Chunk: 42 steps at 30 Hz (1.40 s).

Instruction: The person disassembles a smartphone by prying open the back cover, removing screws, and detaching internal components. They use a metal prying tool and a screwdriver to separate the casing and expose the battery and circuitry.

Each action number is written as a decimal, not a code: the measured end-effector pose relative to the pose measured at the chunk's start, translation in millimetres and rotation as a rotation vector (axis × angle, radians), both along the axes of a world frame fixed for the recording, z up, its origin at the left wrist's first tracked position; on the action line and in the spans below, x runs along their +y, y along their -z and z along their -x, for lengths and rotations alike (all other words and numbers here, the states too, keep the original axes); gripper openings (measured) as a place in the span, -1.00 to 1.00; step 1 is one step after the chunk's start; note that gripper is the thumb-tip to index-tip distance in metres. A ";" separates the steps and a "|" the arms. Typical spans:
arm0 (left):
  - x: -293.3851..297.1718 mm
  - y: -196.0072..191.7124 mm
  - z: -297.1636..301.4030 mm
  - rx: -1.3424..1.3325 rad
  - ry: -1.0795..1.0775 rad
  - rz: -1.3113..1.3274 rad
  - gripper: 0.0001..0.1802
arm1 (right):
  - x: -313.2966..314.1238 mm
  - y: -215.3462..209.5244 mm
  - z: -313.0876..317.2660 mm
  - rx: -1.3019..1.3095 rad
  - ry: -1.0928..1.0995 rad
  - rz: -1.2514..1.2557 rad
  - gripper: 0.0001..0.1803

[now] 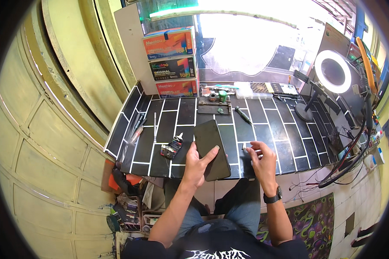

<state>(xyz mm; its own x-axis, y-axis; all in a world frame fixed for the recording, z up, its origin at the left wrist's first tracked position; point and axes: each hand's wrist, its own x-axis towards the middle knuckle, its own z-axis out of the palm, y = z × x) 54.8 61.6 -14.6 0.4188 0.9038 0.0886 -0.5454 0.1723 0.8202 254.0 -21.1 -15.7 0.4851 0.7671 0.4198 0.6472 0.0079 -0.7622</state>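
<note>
A black tablet-like device (209, 134) is held tilted over the near edge of the tiled workbench. My left hand (197, 166) grips its left side, with the thumb lying across its dark face. To the right of the device, my right hand (265, 163) is closed in a pinch, wearing a black watch at the wrist. At its fingertips shows a tiny pale piece (244, 147), too small to name. Left of the device stands a small black and red item (172, 147) with a whitish nozzle-like top.
Stacked boxes (173, 69) stand at the back left. A screwdriver (243, 115) lies beyond the device, near a dark tray (214, 108) with small parts. Thin tools (136, 126) rest at the left. A ring light (333, 71) and hanging cables (362, 142) occupy the right.
</note>
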 end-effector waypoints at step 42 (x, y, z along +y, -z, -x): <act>29.5 -51.4 20.8 0.470 0.419 0.027 -0.35 | -17.4 -35.3 19.8 -0.524 -0.828 -0.396 -0.73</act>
<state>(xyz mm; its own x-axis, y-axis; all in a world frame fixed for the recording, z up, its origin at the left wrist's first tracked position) 34.0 91.1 36.8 0.7265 0.6537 -0.2119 -0.0092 0.3176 0.9482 234.2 -38.5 19.6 -0.4413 0.5382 0.7180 0.5735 0.7846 -0.2356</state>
